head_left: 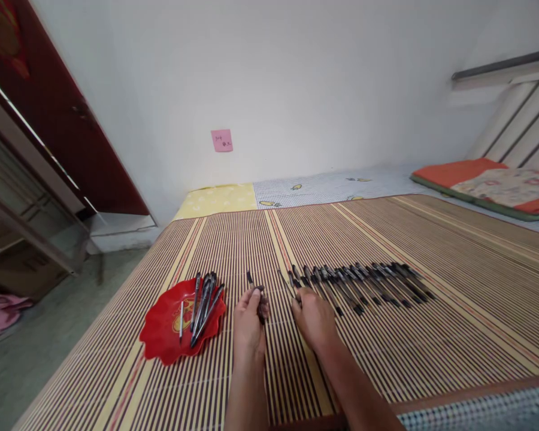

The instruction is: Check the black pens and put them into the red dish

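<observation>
My left hand [248,317] is closed around a black pen [250,278], whose dark end sticks up past the fingers. Just to its right, my right hand [313,317] grips a thin pen refill [285,281] that points up and to the left. My fingers hide the lower part of both. A long row of black pens [359,284] lies side by side on the mat, starting right by my right hand. Left of my hands, a red scalloped plate [157,329] holds several clear pens with black caps [204,305] and one short white tube [181,322].
A striped bamboo mat [386,353] covers the bed. Along the wall runs a patterned sheet [323,185], with an orange folded cushion [489,182] at the far right. A pink note [221,140] sticks to the wall. A dark red door [72,120] stands at the left.
</observation>
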`<state>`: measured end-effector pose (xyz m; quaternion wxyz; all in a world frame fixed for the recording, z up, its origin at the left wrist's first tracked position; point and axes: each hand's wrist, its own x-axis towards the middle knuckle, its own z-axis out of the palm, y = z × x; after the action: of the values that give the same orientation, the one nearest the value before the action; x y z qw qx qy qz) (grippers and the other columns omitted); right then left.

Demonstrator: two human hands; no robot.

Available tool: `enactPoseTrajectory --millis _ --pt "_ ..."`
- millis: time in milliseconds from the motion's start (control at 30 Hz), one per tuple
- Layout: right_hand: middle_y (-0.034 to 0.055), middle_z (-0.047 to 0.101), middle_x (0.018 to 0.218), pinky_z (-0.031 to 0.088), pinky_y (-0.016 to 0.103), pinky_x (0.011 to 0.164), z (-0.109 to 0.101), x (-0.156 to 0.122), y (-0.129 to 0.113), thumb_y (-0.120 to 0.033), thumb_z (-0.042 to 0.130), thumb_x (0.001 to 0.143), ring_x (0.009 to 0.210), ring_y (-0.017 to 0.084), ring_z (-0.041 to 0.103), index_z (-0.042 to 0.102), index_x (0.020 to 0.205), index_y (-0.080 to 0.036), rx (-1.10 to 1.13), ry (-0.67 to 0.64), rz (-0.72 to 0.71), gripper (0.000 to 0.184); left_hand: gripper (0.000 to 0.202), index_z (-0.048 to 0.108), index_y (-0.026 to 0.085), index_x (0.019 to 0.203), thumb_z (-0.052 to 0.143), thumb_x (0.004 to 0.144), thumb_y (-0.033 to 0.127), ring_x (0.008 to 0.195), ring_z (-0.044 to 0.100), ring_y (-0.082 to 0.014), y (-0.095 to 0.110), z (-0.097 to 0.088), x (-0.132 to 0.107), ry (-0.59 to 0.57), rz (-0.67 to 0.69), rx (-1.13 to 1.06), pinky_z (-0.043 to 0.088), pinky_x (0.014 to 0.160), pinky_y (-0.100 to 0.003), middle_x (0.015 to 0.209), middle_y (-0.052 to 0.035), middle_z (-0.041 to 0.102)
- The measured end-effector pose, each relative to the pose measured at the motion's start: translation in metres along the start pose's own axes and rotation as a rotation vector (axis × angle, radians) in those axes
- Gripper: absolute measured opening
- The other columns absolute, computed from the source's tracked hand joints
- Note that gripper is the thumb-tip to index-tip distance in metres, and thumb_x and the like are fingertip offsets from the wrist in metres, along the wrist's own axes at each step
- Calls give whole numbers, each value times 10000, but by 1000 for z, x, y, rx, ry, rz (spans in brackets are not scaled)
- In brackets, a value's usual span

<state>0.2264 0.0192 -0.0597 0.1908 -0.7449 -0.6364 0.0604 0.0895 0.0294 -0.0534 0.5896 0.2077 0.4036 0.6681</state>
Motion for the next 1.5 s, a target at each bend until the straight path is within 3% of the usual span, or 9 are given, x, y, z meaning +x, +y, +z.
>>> enactPoseTrajectory --millis 100,333,467,600,733,967,1133,1267,1500 --pt "99 735 916 401 278 652 -2 -4 -1 -234 549 942 794 219 706 665 922 -154 71 56 -49 143 419 643 120 778 901 526 333 461 487 -60 1 -1 2 14 15 -5 312 409 -156 612 0 626" --pt "15 628 729 429 275 693 7 -29 -9 -232 543 925 692 175 617 576 771 -205 430 195 -321 160 439 670 123 840 885 590 412 484 476 -46 18 -4 4 54 102 -33 298 414 -155 734 -35 684" --pt "8 595 720 409 265 647 6 -42 -18 -210 544 907 670 163 582 552 747 -207 499 143 -378 161 436 672 118 798 882 602 446 491 469 -48 29 -3 0 37 166 -53 305 419 -162 743 -43 698" --pt "1 576 727 399 249 633 0 -48 -25 -176 526 901 674 149 575 543 754 -204 544 74 -416 151 413 639 129 738 916 560 380 469 447 -45 34 -4 -3 22 139 -87 311 418 -162 662 -7 668" --pt "-1 580 721 409 252 649 0 -49 -27 -166 529 885 677 149 578 555 751 -200 570 79 -396 141 430 627 133 749 933 514 323 463 460 -45 36 -4 -4 14 99 -100 295 407 -153 651 2 664" --pt "2 587 683 405 242 601 3 -50 -32 -215 540 862 625 141 554 575 730 -199 671 105 -334 137 382 621 129 759 905 562 293 459 471 -45 38 -1 -5 -1 75 -95 289 403 -146 671 -20 689" --pt "-41 512 566 344 213 488 -3 -50 -34 -310 587 832 516 115 468 592 695 -194 950 -134 -147 180 274 624 143 757 857 645 234 489 513 -57 40 -3 -6 -48 -12 -189 323 417 -139 706 -21 695" --pt "-43 516 578 345 211 500 -5 -49 -33 -339 604 823 530 111 461 629 721 -177 1085 -223 -130 193 251 633 143 757 852 650 203 496 513 -53 41 -5 -6 -84 -59 -259 314 405 -134 723 -17 689" --pt "-61 441 534 305 211 465 -8 -52 -36 -306 594 822 490 107 414 588 686 -193 976 -100 -158 177 317 613 144 763 882 614 219 464 479 -41 38 -3 -5 -61 -37 -233 331 404 -130 696 -10 689"
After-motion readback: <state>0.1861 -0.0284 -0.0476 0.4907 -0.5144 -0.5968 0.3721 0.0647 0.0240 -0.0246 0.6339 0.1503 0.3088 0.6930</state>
